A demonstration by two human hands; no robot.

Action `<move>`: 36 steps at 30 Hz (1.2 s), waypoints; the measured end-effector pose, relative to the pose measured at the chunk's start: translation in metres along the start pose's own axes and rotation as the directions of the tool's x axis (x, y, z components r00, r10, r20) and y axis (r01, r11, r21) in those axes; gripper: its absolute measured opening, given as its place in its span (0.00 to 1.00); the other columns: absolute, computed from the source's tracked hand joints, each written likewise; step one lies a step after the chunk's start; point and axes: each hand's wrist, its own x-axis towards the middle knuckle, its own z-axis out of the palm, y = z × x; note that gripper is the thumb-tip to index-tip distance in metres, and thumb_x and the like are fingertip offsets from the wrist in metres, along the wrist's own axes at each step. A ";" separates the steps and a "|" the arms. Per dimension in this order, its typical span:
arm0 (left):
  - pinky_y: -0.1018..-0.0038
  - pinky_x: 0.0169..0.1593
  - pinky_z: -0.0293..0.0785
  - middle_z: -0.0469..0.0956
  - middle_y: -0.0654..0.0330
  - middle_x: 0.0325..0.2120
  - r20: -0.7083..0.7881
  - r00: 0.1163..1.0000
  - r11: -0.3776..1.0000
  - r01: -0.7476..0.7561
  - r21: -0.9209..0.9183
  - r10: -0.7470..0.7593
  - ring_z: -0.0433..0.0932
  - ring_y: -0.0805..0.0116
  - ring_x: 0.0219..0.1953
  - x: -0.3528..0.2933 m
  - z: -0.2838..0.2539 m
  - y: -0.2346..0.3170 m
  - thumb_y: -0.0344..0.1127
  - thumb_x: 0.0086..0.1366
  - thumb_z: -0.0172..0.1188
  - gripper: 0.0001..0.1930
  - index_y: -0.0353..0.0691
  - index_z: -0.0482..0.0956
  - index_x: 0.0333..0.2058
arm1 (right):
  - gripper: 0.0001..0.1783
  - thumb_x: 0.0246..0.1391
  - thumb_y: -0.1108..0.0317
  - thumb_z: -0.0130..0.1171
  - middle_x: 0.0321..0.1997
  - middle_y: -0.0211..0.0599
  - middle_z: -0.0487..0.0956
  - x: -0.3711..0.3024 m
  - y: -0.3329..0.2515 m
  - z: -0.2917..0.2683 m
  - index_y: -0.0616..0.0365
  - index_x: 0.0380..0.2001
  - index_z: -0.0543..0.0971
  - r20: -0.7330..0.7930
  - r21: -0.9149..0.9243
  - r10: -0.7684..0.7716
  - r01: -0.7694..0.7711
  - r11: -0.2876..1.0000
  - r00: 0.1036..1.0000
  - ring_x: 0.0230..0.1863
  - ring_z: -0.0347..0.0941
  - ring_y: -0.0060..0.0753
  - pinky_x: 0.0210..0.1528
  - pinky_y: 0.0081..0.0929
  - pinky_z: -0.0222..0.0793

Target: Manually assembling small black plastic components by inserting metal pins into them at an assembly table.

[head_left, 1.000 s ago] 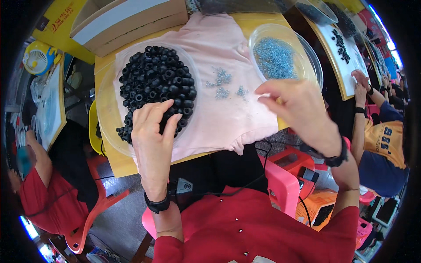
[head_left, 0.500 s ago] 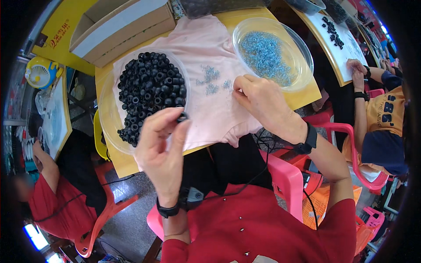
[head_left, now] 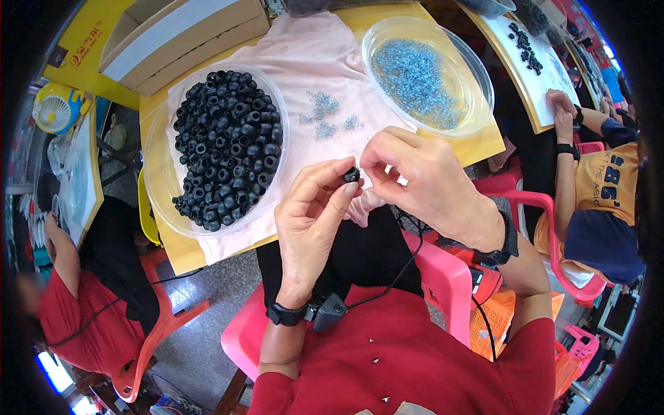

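Between thumb and fingers, my left hand [head_left: 304,211] pinches a small black hollow bead-like part [head_left: 351,174], its opening showing. Close against it on the right, my right hand [head_left: 432,187] has its thumb and fingertips pinched together; what is in them is too small to make out. Many matching black parts [head_left: 228,145] lie heaped in a clear round tray [head_left: 158,190] at the left. Beyond my hands, small piles of tiny blue-grey pieces [head_left: 324,105] lie on a pink cloth [head_left: 304,52]. More such pieces [head_left: 415,79] fill part of a clear round tub [head_left: 481,86] at the right.
A cardboard box [head_left: 183,45] stands at the table's far left. My pink chair [head_left: 449,283] surrounds me, and a cable [head_left: 384,290] runs from my left wrist. People sit at neighbouring tables: a red sleeve [head_left: 83,311] at left, a yellow shirt [head_left: 605,180] at right.
My left hand has moved right, away from the black heap, with the black part in it. My right hand has drawn back from the small piles, and the two hands now meet.
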 end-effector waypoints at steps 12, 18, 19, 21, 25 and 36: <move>0.77 0.36 0.77 0.79 0.58 0.30 0.016 0.997 0.942 0.079 -0.325 -0.078 0.79 0.74 0.31 -0.005 0.004 0.004 0.26 0.67 0.56 0.13 0.30 0.75 0.49 | 0.06 0.49 0.77 0.64 0.29 0.37 0.79 -0.005 -0.007 -0.012 0.63 0.30 0.78 -0.011 0.318 0.102 -0.093 0.943 0.995 0.29 0.79 0.27 0.31 0.23 0.75; 0.78 0.38 0.77 0.77 0.59 0.38 0.041 0.999 0.979 -0.021 -0.202 0.030 0.78 0.74 0.35 -0.007 0.002 0.002 0.24 0.66 0.57 0.13 0.31 0.77 0.49 | 0.07 0.46 0.77 0.66 0.30 0.37 0.78 -0.005 -0.009 -0.014 0.63 0.30 0.79 0.010 0.148 -0.029 0.027 0.989 1.000 0.29 0.79 0.31 0.30 0.23 0.74; 0.78 0.39 0.77 0.77 0.59 0.39 0.074 0.997 0.969 0.001 -0.246 0.018 0.78 0.74 0.35 -0.008 0.001 0.000 0.24 0.66 0.56 0.13 0.32 0.77 0.49 | 0.07 0.46 0.77 0.66 0.30 0.37 0.78 -0.004 -0.011 -0.014 0.63 0.31 0.80 0.009 0.163 -0.024 0.022 0.986 1.000 0.30 0.79 0.31 0.30 0.23 0.73; 0.78 0.40 0.76 0.76 0.59 0.40 0.132 0.991 0.943 0.042 -0.330 0.002 0.78 0.74 0.36 -0.009 -0.002 -0.002 0.25 0.66 0.56 0.13 0.32 0.78 0.49 | 0.07 0.46 0.78 0.66 0.30 0.36 0.78 -0.005 -0.017 -0.015 0.63 0.32 0.80 0.011 0.199 -0.020 0.017 0.980 1.000 0.30 0.78 0.31 0.30 0.23 0.73; 0.79 0.42 0.75 0.77 0.62 0.38 0.253 0.962 0.836 0.218 -0.504 -0.098 0.77 0.76 0.35 -0.013 -0.006 0.008 0.29 0.68 0.56 0.12 0.33 0.77 0.49 | 0.11 0.45 0.77 0.68 0.29 0.34 0.77 0.002 -0.024 -0.020 0.58 0.35 0.83 0.052 0.197 -0.096 0.084 0.977 0.994 0.29 0.76 0.28 0.30 0.21 0.71; 0.80 0.38 0.71 0.77 0.60 0.35 0.222 0.974 0.600 0.198 -0.775 -0.035 0.74 0.77 0.32 -0.024 -0.035 0.016 0.34 0.69 0.56 0.11 0.35 0.76 0.47 | 0.16 0.48 0.72 0.67 0.29 0.33 0.70 0.037 -0.051 -0.003 0.53 0.43 0.83 0.200 0.182 -0.189 0.153 0.971 0.961 0.28 0.68 0.25 0.28 0.20 0.62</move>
